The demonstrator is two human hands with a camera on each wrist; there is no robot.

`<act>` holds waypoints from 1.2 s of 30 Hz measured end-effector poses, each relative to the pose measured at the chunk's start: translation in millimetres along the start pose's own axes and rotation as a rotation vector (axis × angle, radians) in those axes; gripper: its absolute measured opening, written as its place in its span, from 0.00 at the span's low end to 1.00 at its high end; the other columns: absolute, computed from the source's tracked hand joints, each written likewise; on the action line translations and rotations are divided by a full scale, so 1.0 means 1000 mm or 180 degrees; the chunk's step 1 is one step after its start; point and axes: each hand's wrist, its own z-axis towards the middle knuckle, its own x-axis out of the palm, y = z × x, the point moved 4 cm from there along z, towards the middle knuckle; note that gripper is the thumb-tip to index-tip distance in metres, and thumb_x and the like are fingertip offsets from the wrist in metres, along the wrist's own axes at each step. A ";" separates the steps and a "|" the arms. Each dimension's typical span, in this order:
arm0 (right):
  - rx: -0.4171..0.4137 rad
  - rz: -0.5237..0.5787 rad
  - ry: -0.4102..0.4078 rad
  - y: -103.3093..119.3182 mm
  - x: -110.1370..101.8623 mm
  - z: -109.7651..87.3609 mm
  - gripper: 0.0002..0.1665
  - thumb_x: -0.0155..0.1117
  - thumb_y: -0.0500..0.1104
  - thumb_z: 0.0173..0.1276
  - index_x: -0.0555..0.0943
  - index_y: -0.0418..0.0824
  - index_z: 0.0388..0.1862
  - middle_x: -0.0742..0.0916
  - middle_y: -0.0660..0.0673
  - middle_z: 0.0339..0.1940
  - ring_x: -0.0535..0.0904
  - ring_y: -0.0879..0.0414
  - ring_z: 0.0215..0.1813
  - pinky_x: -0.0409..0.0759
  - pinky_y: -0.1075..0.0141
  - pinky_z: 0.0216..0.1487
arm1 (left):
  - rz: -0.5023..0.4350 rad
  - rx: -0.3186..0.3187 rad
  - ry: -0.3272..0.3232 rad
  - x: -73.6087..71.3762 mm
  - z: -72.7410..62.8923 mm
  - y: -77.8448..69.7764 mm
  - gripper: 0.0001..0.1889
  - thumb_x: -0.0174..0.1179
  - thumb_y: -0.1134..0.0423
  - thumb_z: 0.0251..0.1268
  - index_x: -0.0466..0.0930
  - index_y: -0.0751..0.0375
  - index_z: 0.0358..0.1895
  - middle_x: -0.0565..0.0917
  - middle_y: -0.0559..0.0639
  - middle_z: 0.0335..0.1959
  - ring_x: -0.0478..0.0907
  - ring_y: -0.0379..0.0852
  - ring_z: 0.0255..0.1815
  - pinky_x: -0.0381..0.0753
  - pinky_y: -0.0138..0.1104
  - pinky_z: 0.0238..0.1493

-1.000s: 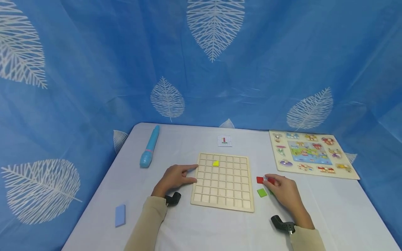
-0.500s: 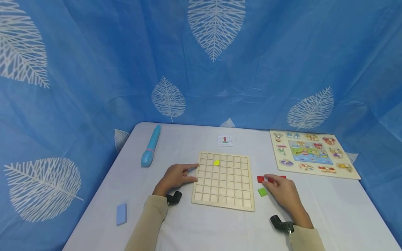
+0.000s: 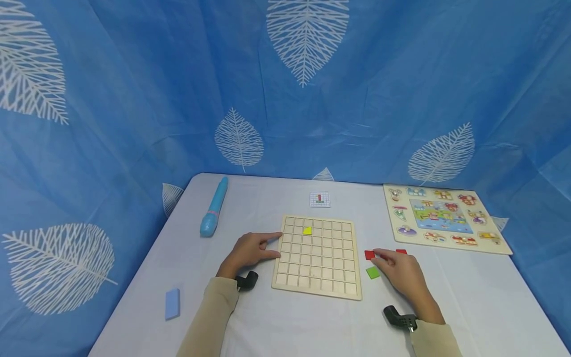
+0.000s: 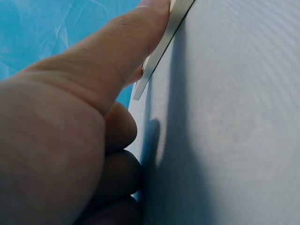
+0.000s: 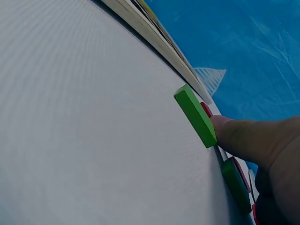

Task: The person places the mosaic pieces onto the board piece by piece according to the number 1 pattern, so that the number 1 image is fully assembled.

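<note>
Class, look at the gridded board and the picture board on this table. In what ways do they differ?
The gridded board has plain square cells, while the picture board shows many coloured pictures. The left hand touches the gridded board's edge; neither hand touches the picture board. The gridded board lies between the hands, the picture board farther back and to the right. Both are pale and flat.
</note>
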 end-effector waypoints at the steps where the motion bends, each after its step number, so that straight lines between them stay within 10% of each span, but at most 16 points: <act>1: -0.0004 -0.0009 -0.0005 0.000 0.000 0.000 0.21 0.71 0.47 0.70 0.86 0.39 0.59 0.69 0.53 0.15 0.66 0.56 0.24 0.63 0.63 0.29 | 0.0000 0.0002 -0.0005 0.000 0.000 0.000 0.33 0.76 0.44 0.55 0.80 0.39 0.68 0.66 0.39 0.15 0.58 0.36 0.17 0.59 0.31 0.22; 36: 0.0061 -0.0004 -0.0233 0.004 0.000 0.002 0.20 0.72 0.47 0.70 0.86 0.39 0.57 0.68 0.51 0.16 0.64 0.55 0.23 0.61 0.62 0.27 | 0.0006 -0.0053 0.0033 0.000 -0.001 0.001 0.34 0.75 0.42 0.56 0.79 0.37 0.68 0.66 0.39 0.15 0.60 0.37 0.17 0.60 0.32 0.22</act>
